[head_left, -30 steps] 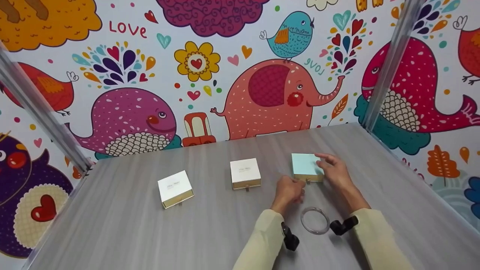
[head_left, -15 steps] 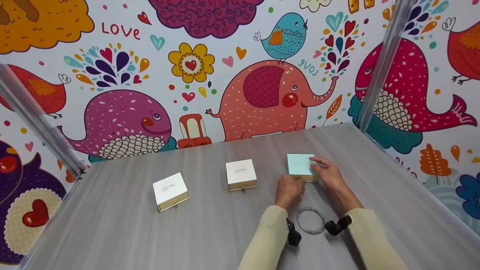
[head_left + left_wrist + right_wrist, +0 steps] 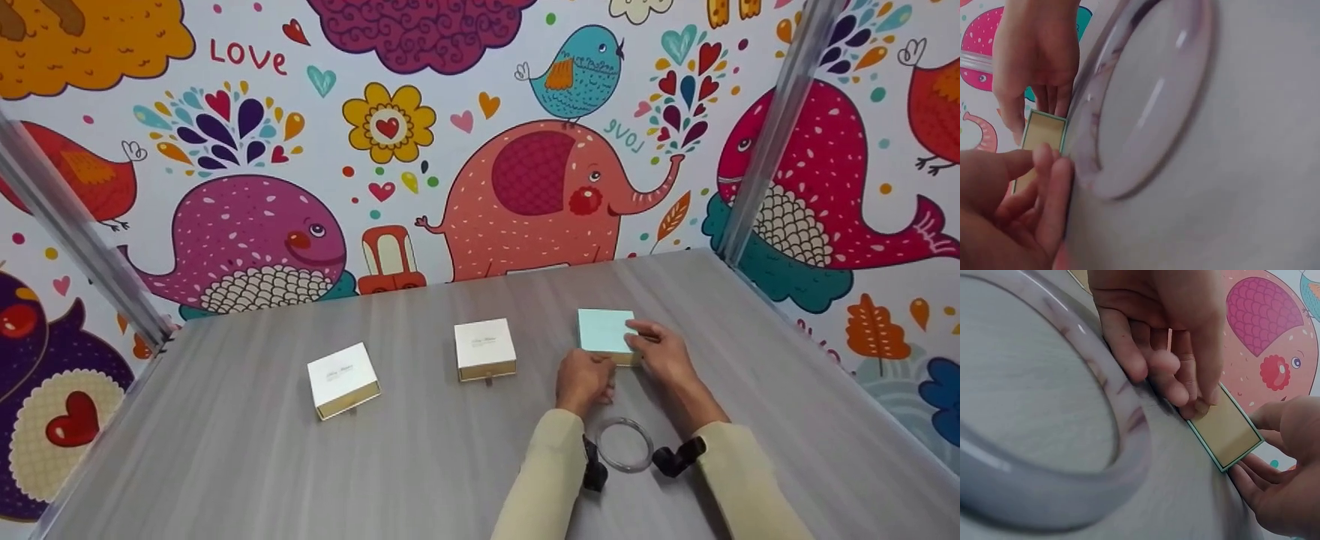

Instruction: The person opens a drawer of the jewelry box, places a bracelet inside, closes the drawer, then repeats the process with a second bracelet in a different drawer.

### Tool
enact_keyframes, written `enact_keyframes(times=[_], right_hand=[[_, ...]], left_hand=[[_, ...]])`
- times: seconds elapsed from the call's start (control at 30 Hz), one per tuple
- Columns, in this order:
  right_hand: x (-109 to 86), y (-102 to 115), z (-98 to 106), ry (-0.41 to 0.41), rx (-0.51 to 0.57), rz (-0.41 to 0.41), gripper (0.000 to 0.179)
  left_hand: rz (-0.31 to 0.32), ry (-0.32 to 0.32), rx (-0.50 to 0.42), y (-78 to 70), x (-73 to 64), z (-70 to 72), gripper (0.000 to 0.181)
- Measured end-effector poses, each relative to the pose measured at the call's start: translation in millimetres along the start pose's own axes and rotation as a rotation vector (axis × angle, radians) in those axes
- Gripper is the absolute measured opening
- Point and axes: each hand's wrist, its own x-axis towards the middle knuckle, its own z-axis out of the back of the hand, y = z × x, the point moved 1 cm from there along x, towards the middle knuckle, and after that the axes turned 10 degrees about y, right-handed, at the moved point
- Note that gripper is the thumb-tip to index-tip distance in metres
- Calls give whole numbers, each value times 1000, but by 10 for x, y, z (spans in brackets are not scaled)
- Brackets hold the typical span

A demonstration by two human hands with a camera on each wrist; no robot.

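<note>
A small mint-green box (image 3: 604,330) with a gold drawer front (image 3: 1233,433) sits on the table at the right. My right hand (image 3: 667,361) grips its right end, thumb at the upper edge and fingers at the lower in the right wrist view. At the drawer front, my left hand (image 3: 587,379) has thumb and fingertips pinched together where the pull tab is, and the fingers hide the tab. Between my wrists lies a pale translucent bangle (image 3: 625,469), showing purplish-brown streaks in the right wrist view; neither hand touches it.
Two white boxes with gold fronts stand to the left: one box (image 3: 485,343) in the middle, another box (image 3: 343,375) farther left and turned. A cartoon-printed wall (image 3: 405,45) closes off the back of the grey table (image 3: 247,465).
My left hand has shifted slightly right along the mint box's front, covering the tab that showed earlier. The right hand stays at the box's right end, and the bangle lies still.
</note>
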Motion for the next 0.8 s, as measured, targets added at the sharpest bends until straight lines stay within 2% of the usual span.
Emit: enact_keyframes(times=[0.17, 0.23, 0.47, 0.8], right_hand=[[0, 10, -20, -17, 19, 6, 39], [-1, 10, -20, -26, 15, 7, 39], [-6, 17, -12, -21, 8, -5, 39], [-2, 28, -5, -27, 10, -68, 40]], left_hand=[[79, -26, -118, 14, 31, 38, 18], [95, -26, -134, 12, 36, 34, 17], [76, -30, -79, 11, 33, 21, 23], [62, -14, -65, 34, 44, 19, 34]])
